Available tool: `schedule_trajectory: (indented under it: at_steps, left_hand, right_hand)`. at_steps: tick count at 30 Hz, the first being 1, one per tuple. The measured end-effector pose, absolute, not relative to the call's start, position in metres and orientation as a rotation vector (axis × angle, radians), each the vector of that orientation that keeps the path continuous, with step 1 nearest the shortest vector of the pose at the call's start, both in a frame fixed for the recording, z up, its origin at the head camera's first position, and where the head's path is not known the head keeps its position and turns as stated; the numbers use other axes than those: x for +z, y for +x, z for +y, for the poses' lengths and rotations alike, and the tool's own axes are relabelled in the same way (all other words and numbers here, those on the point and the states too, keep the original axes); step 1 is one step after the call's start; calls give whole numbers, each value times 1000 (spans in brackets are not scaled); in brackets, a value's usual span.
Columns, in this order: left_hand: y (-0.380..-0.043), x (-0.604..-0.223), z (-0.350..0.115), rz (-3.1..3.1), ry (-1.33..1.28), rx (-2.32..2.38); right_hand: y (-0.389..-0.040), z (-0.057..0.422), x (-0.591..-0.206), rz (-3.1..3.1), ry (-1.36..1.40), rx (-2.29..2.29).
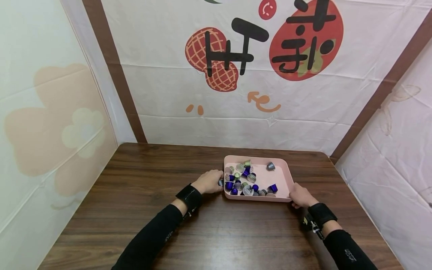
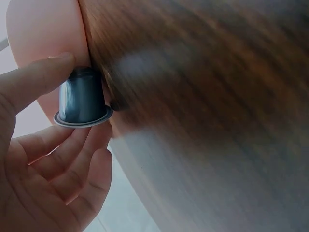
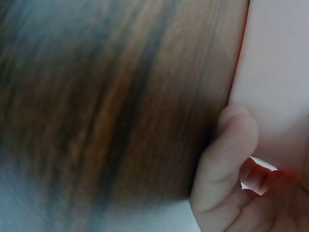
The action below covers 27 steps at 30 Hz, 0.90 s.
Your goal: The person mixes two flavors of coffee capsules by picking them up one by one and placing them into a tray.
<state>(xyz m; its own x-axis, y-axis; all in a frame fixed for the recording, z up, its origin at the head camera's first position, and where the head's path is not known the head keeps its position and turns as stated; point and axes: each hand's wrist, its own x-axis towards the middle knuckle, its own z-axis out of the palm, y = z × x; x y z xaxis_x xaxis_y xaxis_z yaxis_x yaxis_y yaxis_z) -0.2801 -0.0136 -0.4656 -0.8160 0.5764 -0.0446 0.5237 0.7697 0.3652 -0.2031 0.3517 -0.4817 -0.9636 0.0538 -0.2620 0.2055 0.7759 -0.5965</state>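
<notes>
A pink rectangular tray (image 1: 279, 176) stands on the wooden table with several coffee capsules (image 1: 247, 190) in it, blue, silver and green ones, mostly toward the left and front. At the tray's left side, my left hand (image 1: 209, 182) pinches a dark blue-grey coffee capsule (image 2: 82, 99) between thumb and fingers, its rimmed end facing down in the left wrist view. The tray's front right corner is gripped by my right hand (image 1: 302, 195); in the right wrist view its thumb (image 3: 236, 133) lies against the tray wall, and part of the fingers is hidden.
The brown wooden table (image 1: 152, 165) extends to both sides and in front of the tray. A printed white cloth (image 1: 162, 90) hangs behind the table's back edge, and other cloths hang at the left and right. One grey-blue capsule (image 1: 270, 166) lies alone at the tray's back right.
</notes>
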Motion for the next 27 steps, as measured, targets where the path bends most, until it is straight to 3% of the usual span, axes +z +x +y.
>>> schedule_trajectory:
  at_steps: [27]
  left_hand:
    - [-282,-464,-18,2777,777,563]
  right_hand:
    - [-203,352,-480,2724,198,-951]
